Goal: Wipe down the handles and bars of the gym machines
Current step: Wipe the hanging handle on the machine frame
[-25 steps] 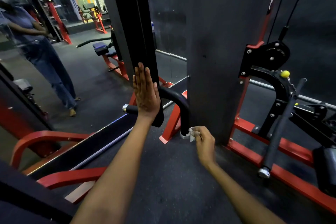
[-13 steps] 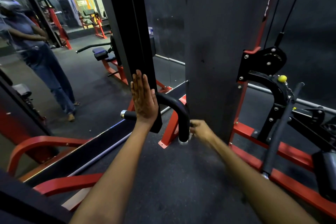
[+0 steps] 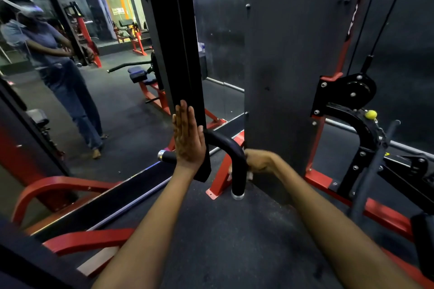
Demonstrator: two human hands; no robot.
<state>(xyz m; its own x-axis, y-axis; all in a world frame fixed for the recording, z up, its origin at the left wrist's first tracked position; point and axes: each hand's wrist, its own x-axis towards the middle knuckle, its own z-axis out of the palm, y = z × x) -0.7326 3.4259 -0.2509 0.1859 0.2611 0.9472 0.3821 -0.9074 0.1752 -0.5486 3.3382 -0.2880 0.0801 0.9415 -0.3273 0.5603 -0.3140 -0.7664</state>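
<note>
a white cloth (image 3: 249, 175) is clamped round the curved black handle (image 3: 231, 148) by the right hand (image 3: 259, 161), likely for wiping, while the flat, open-fingered left hand (image 3: 189, 139) is pressed against the black upright (image 3: 173, 42), seemingly for support.

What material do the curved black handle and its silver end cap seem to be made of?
The curved black handle looks covered in matte rubber or foam: dull, with no sharp glints. The silver end cap at its lower end looks like polished metal, since it shines brightly, though chromed plastic is possible.
</note>
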